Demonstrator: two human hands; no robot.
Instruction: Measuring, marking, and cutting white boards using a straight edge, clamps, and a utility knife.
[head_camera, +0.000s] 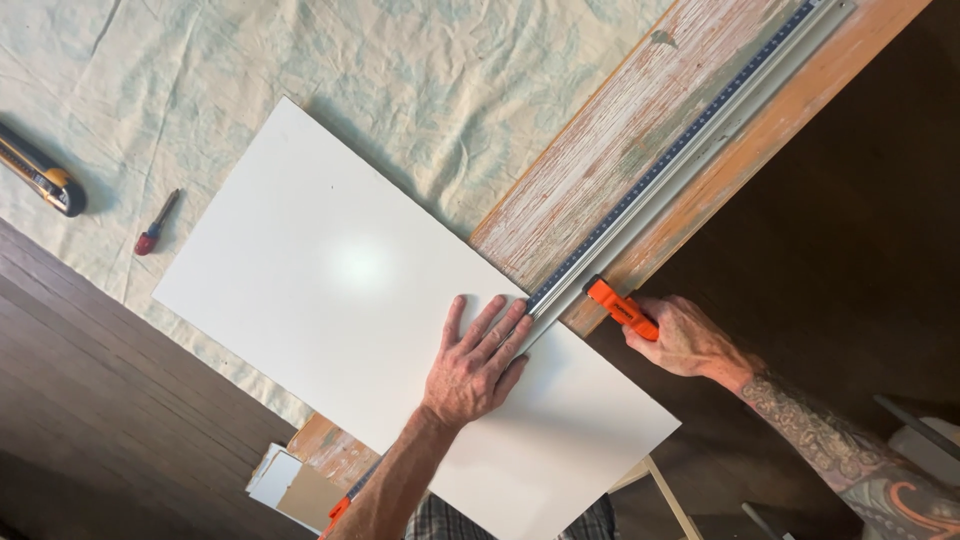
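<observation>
Left hand (475, 362) lay flat, fingers spread, pinning the metal straightedge (680, 160) across the white board (330, 290) on the worktop (600, 130), while the right hand (685, 340) was clamped on an orange utility knife (620, 308) set against the rule's edge.

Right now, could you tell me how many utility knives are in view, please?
2. An orange knife is gripped in the right hand beside the metal ruler. A yellow-and-black knife lies on the cloth at far left. Others may be hidden.
</observation>
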